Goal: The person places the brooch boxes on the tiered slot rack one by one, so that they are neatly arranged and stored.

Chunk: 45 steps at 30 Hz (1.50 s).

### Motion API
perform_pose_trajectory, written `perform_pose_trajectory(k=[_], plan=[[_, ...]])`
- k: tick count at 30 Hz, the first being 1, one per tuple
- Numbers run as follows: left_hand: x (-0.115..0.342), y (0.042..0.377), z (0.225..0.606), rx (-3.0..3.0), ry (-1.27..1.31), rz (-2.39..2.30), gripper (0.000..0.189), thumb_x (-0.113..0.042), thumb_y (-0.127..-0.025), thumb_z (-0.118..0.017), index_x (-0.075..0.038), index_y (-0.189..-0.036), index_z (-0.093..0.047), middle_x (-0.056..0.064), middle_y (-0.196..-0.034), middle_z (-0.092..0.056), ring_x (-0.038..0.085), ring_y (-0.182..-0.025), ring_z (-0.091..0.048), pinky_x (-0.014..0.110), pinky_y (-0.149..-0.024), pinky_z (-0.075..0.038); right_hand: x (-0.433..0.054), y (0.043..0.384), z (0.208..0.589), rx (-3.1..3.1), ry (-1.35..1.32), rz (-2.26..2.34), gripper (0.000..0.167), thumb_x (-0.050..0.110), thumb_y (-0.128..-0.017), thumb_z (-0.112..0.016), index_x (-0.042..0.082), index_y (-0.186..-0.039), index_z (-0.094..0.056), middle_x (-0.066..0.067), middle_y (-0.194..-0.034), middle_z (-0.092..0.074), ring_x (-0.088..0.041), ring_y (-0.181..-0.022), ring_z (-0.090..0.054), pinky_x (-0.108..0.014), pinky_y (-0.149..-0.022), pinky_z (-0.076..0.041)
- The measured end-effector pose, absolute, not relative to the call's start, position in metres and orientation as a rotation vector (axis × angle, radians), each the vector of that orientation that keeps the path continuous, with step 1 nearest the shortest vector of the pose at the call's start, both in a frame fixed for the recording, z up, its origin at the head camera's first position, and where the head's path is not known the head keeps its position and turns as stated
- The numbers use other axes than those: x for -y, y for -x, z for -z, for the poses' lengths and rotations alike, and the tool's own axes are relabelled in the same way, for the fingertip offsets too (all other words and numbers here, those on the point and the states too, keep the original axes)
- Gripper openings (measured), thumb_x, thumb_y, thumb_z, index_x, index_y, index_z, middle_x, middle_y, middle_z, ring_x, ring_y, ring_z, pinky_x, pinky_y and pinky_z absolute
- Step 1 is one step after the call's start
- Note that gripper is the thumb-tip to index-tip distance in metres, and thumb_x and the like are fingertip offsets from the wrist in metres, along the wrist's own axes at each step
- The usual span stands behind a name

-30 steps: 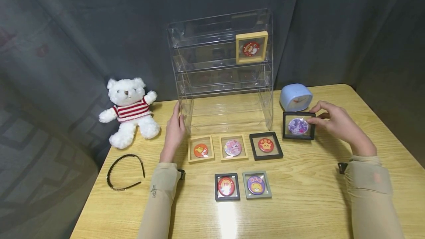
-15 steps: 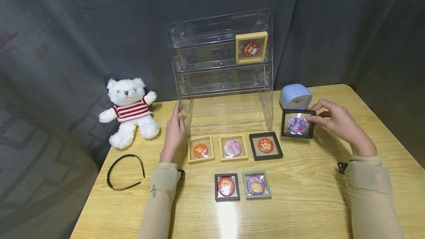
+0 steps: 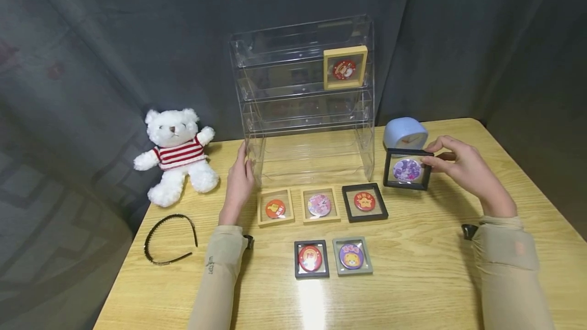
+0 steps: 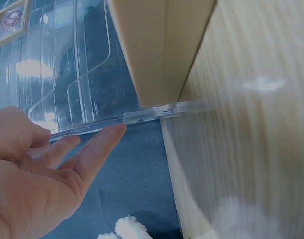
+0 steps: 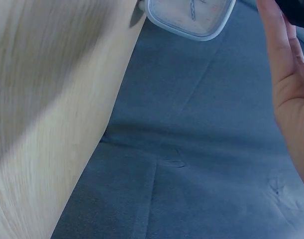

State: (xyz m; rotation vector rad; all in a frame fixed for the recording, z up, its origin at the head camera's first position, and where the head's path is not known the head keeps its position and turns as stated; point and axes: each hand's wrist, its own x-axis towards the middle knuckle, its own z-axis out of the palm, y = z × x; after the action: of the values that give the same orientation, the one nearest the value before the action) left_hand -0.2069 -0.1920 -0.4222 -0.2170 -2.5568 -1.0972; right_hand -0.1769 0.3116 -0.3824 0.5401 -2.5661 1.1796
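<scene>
Right hand lifts purple badge frame

Currently right hand [image 3: 460,167] pinches the black frame with purple badge [image 3: 407,169] by its right edge, fingers curled, frame raised and tilted above the desk [image 3: 412,269] near the back right corner, just in front of the blue clock [image 3: 403,134]. Left hand [image 3: 239,182], fingers straight and together, touches the clear display rack [image 3: 302,111] at its left foot.

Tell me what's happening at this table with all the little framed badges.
A person's right hand holds a black framed badge just above the table, near a blue clock. Their left hand rests flat against the side of a clear acrylic display shelf, which holds one wooden framed badge on its top tier. Five more framed badges lie on the table.
</scene>
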Motion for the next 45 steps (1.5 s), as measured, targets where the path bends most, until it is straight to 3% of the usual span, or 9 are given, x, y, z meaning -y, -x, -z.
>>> perform_pose_trajectory(k=[7, 15, 19, 26, 45], plan=[[0.195, 0.205, 0.423, 2.556, 0.21, 1.092, 0.055, -0.001, -0.113, -0.045, 0.0, -0.166, -0.031, 0.032, -0.154, -0.051, 0.052, -0.113, -0.067, 0.064, -0.1, -0.053, -0.306, 0.179, 0.373, 2.504, -0.541, -1.208, 0.016, -0.018, -0.091, -0.074, -0.004, -0.096, -0.068, 0.003, -0.101, -0.064, 0.007, -0.086, -0.064, -0.011, -0.07, -0.057], [0.196, 0.205, 0.423, 2.547, 0.218, 1.088, 0.055, 0.0, -0.112, -0.046, 0.002, -0.165, -0.031, 0.034, -0.152, -0.052, 0.052, -0.115, -0.067, 0.064, -0.102, -0.052, -0.294, 0.184, 0.357, 2.508, -0.485, -1.196, 0.014, -0.014, -0.092, -0.076, -0.004, -0.101, -0.071, 0.0, -0.106, -0.063, 0.013, -0.09, -0.062, -0.008, -0.072, -0.055], [0.196, 0.205, 0.422, 2.544, 0.223, 1.086, 0.055, 0.0, -0.112, -0.046, 0.003, -0.165, -0.032, 0.034, -0.151, -0.053, 0.052, -0.112, -0.067, 0.064, -0.102, -0.052, -0.286, 0.188, 0.351, 2.473, -0.478, -1.188, 0.014, -0.014, -0.091, -0.078, -0.002, -0.096, -0.071, 0.007, -0.104, -0.064, 0.012, -0.093, -0.061, -0.006, -0.076, -0.052], [0.195, 0.204, 0.42, 2.542, 0.231, 1.079, 0.054, 0.0, -0.113, -0.045, 0.003, -0.165, -0.032, 0.034, -0.152, -0.052, 0.052, -0.106, -0.068, 0.064, -0.1, -0.052, -0.276, 0.192, 0.338, 2.492, -0.471, -1.165, 0.012, -0.01, -0.093, -0.078, -0.003, -0.101, -0.072, -0.011, -0.112, -0.065, 0.011, -0.092, -0.061, -0.004, -0.075, -0.05], [0.192, 0.207, 0.421, 2.535, 0.233, 1.081, 0.053, 0.0, -0.112, -0.045, 0.004, -0.164, -0.033, 0.034, -0.152, -0.052, 0.054, -0.116, -0.066, 0.064, -0.105, -0.05, -0.251, 0.212, 0.31, 2.366, -0.548, -1.121, 0.018, -0.012, -0.091, -0.078, -0.008, -0.105, -0.068, -0.014, -0.111, -0.067, 0.014, -0.081, -0.063, -0.005, -0.069, -0.052]])
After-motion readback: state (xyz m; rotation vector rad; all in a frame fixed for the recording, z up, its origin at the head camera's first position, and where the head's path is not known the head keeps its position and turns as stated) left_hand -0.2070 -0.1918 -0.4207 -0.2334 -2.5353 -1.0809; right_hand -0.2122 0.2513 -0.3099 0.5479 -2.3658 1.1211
